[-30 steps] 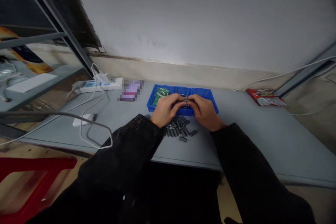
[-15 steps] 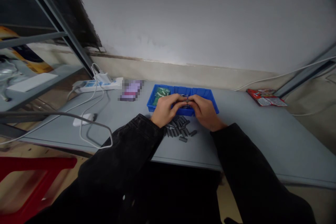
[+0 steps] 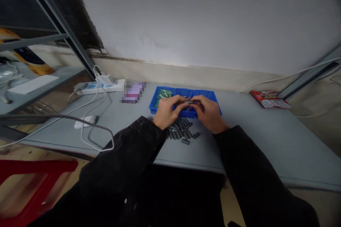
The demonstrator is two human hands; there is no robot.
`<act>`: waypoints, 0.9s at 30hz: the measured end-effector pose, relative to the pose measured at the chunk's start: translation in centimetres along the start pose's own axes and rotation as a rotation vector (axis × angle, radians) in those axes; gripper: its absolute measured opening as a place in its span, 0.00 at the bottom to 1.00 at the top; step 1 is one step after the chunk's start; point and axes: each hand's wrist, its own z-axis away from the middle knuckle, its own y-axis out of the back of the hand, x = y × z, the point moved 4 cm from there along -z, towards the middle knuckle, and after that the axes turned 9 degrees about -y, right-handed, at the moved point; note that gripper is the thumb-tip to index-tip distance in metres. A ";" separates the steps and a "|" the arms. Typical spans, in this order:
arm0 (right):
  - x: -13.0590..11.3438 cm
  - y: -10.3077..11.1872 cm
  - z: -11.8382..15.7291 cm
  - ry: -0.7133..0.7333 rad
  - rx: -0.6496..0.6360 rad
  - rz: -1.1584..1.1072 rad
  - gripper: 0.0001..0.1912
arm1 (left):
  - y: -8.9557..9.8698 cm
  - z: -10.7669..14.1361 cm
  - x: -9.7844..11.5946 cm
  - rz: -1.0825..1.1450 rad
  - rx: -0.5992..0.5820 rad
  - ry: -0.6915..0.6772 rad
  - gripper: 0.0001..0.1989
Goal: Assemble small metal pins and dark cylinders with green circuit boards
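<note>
Both my hands were closed: my left hand and my right hand pinched one small dark cylinder over the blue divided tray, and many more cylinders lay loose on the grey table.

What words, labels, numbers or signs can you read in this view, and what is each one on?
Nothing here can be read.
Red packet: print visible, too small and blurred to read.
Purple item: pixelated, unreadable.
White and blue power strip: any markings are too small to read.
Yellow and dark printed sheet: partly hidden, too blurred to read.
</note>
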 end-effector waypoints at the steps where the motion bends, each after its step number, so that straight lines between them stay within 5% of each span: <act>1: 0.0 0.0 0.0 0.013 0.004 0.001 0.06 | 0.0 0.0 0.0 -0.001 -0.006 -0.004 0.06; 16: -0.5 -0.3 -0.4 0.011 -0.139 -0.032 0.18 | 0.3 -0.1 0.3 -0.004 0.013 -0.036 0.08; 23: 1.4 2.8 -1.7 -0.012 0.101 0.067 0.08 | 0.4 -0.4 0.3 -0.041 -0.007 -0.032 0.08; 27: 5.2 5.2 -1.8 -0.232 0.384 0.302 0.07 | -0.4 -0.3 0.1 0.061 -0.277 -0.013 0.09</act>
